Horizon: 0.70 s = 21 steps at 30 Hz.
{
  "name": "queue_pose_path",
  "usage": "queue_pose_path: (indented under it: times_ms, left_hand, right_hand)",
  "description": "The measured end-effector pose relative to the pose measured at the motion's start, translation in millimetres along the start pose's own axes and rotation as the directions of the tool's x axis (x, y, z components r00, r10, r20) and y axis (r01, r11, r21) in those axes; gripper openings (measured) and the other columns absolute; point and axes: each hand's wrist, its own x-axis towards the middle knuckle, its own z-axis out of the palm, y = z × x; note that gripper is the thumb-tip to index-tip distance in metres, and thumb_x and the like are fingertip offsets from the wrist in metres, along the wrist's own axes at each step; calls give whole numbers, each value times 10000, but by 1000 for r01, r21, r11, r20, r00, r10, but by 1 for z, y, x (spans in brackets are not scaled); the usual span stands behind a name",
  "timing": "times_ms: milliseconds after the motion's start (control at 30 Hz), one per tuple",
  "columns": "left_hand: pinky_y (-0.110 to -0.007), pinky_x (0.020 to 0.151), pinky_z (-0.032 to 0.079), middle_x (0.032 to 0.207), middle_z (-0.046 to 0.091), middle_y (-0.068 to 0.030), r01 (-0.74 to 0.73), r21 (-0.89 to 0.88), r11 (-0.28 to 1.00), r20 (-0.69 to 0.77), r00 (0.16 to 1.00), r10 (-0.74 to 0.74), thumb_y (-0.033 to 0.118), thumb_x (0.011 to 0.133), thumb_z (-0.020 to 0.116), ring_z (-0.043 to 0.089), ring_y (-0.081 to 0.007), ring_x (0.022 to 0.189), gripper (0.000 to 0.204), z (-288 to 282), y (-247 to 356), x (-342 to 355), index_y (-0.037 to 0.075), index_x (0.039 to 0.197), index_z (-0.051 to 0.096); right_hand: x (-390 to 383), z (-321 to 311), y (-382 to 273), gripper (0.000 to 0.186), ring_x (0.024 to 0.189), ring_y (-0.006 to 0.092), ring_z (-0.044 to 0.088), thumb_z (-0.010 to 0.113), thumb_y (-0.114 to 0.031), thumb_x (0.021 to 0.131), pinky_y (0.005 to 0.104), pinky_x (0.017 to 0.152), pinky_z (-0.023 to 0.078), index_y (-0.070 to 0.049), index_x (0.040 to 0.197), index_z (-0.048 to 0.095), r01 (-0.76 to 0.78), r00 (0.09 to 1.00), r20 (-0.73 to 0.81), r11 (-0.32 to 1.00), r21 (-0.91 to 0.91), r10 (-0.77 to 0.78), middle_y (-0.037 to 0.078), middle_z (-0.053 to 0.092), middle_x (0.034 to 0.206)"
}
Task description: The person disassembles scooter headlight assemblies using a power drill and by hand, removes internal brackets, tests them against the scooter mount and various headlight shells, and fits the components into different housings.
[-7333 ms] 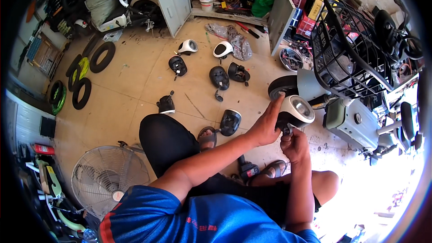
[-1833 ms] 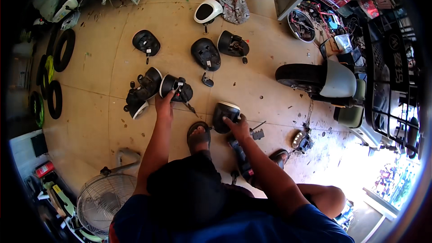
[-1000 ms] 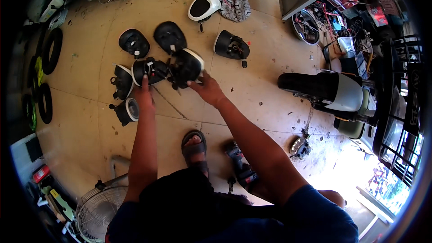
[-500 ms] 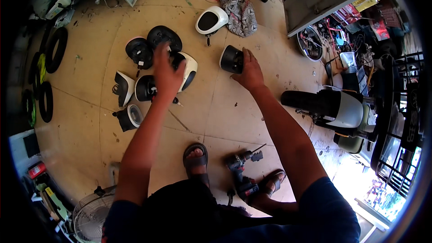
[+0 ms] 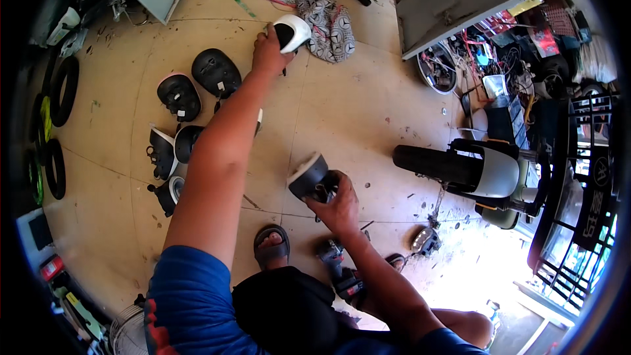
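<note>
My left hand [image 5: 269, 52] is stretched far forward and closed round the left side of a white rounded shell [image 5: 301, 31] with a black oval face. Nearer to me, my right hand [image 5: 338, 207] grips a black cup-shaped housing [image 5: 310, 177] with a pale rim, raised above the floor and tilted. Left of my left forearm lie two black rounded shells, one farther off [image 5: 215, 72] and one nearer [image 5: 179, 96]. Below them sit a black-and-white piece [image 5: 162, 152] and a black piece with a pale ring [image 5: 169, 195]. My forearm partly covers other pieces there.
A cordless drill [image 5: 342, 276] lies by my feet, with a small grey part [image 5: 426, 241] to its right. A scooter's front wheel [image 5: 427, 161] juts in from the right. Patterned cloth [image 5: 322, 16] lies beyond the white shell; tyres [image 5: 64, 92] line the left.
My left hand has gone from above the cluster of shells forward to the white shell and taken hold of it. My right hand has drawn the black housing back toward me.
</note>
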Motion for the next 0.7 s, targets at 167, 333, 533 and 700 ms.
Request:
queue_pose_path:
  times_ms: [167,333,533,700]
  left_hand:
    - [-484,985,564,1246,701,-180,522,-851,-55,520,853,47,373,980,730,682,-320,1121,598,-26,3,-47,14,1422,546]
    - [-530,1136,470,1426,577,-252,471,-585,-660,392,877,279,469,992,672,587,-397,1265,740,-90,20,-145,-35,1491,459]
    - [-519,1167,450,1557,473,-264,356,-383,-853,312,918,244,443,998,644,446,-423,1442,761,-124,5,-203,5,1573,405]
    - [-520,1157,460,1560,500,-207,257,-393,-883,324,937,129,416,1021,634,454,-425,1435,660,-146,-23,-230,30,1535,485]
  right_hand:
    - [13,-20,36,779,1043,324,693,960,-315,673,439,937,553,4,1271,576,-206,971,-90,968,141,220,177,703,1149]
    - [80,-2,21,747,1061,372,692,953,-310,687,453,941,543,15,1253,591,-105,960,-253,991,85,124,211,706,1148]
    - [151,64,-36,804,1177,417,644,925,-345,694,474,994,535,-6,1335,578,36,991,-130,997,-64,-44,226,658,1285]
    - [133,84,-31,870,1263,407,616,893,-281,761,462,1032,528,-13,1479,482,130,990,-53,991,20,-128,244,604,1380]
